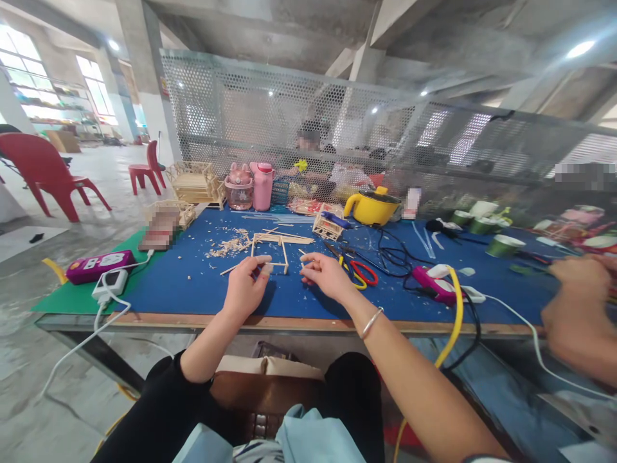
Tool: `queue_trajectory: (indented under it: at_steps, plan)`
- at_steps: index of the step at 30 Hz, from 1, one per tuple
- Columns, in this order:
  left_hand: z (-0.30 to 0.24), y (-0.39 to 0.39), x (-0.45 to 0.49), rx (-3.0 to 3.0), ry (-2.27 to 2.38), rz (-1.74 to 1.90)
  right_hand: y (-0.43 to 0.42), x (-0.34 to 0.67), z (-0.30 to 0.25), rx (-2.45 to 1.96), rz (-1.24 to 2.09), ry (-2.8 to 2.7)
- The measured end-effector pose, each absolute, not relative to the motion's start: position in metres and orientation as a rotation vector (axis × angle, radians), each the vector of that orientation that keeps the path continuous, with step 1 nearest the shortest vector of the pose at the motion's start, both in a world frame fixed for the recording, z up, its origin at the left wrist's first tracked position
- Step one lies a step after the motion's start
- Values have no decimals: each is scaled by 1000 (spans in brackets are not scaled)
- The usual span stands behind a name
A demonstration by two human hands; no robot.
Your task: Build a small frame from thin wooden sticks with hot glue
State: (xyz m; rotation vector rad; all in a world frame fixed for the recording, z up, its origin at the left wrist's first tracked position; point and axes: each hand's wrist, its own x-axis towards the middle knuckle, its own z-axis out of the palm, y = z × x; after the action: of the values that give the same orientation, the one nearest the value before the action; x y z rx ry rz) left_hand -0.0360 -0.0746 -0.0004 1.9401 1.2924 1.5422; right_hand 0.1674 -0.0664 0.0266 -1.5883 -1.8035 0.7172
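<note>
My left hand [248, 283] rests on the blue table mat [193, 283], fingers pinched on a thin wooden stick [238, 265] that joins a small stick frame [274, 247]. My right hand [325, 273] lies just right of the frame with fingers curled around a short stick piece; a silver bangle sits on that wrist. Loose sticks and wood scraps [229, 246] lie behind my left hand.
Red-and-yellow-handled scissors [359, 273], a pink glue gun [434, 283] with yellow cable, black wires, a yellow pot [373, 206], pink bottles [250, 186] and stick models [193, 183] stand around. Another person's hand [578, 315] works at right. Mesh screen behind; red chairs left.
</note>
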Motion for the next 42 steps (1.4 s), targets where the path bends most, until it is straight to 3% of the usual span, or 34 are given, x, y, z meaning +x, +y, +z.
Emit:
queue_trajectory:
  at_steps: [2, 6, 9, 15, 26, 32, 36, 42]
  plan:
    - [-1, -78, -29, 1855, 1219, 1409, -77, 155, 15, -1405, 945, -1566]
    - [-4, -84, -17, 1784, 1125, 1216, -90, 135, -2, -1206, 974, -1513]
    - [-3, -84, -14, 1844, 1153, 1176, -95, 132, -6, -1170, 874, -1607]
    - [-2, -78, -13, 2005, 1261, 1213, -99, 139, 1, -1455, 304, -1839]
    - [-6, -74, -20, 1950, 1326, 1155, -84, 129, 4, -1684, 220, -1950]
    - [12, -55, -41, 2178, 1447, 1396, -80, 123, 7, -1828, 128, -1925]
    - [26, -34, -43, 2514, 1182, 1014, -77, 117, 9, -1928, 92, -1900]
    - [33, -18, -32, 2452, 1083, 692, -75, 113, 7, -2002, 17, -1850]
